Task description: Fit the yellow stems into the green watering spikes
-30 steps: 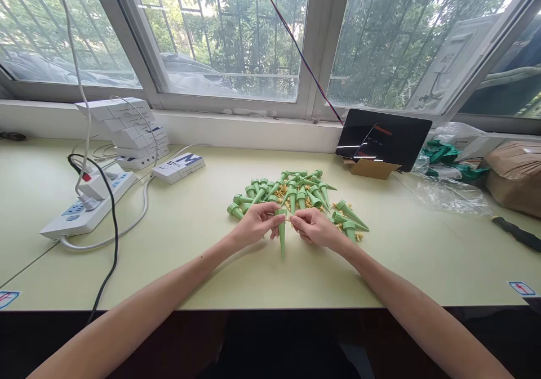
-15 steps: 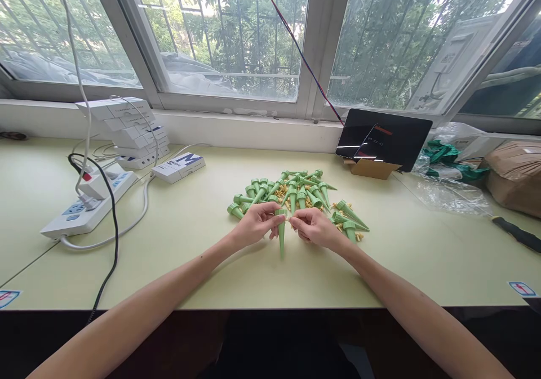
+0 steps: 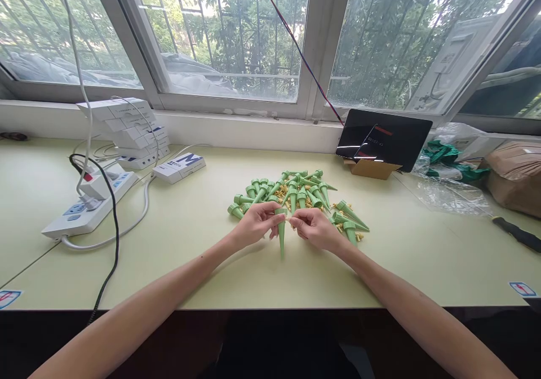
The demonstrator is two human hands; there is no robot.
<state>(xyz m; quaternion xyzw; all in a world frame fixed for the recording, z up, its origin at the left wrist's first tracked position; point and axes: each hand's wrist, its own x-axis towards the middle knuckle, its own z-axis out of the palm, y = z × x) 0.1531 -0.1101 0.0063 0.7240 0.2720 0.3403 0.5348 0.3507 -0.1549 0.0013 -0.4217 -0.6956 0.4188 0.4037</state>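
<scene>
Two bare hands meet over the near part of the counter (image 3: 270, 286). The left hand (image 3: 257, 224) holds a green spike (image 3: 282, 242) by its wide capped end, thumb and fingers closed around it, with the tapered tip directed downward toward the near edge. The right hand (image 3: 315, 228), its thumb and forefinger pinched narrow just beside that cap, grips a small yellow piece (image 3: 288, 219), mostly hidden by the fingertips.

Immediately behind the hands lies a loose pile of green spikes (image 3: 292, 192), pointing in various directions; yellow fittings (image 3: 280, 191) are scattered among them. A few more spikes lie just beyond the right wrist.

Farther out, to the left, are a white power strip (image 3: 88, 210) with plugs inserted, a black cable (image 3: 115, 215) hanging over the near edge, a flat white box (image 3: 180, 168) and a stack of white boxes (image 3: 131, 128). To the right, a dark screen (image 3: 393, 139) leans behind a small cardboard piece (image 3: 374, 169); beyond it are clear plastic wrap (image 3: 454, 196), a brown parcel (image 3: 513, 170) and a black-handled tool (image 3: 516, 234). Framed windows (image 3: 224, 35) form the background.
</scene>
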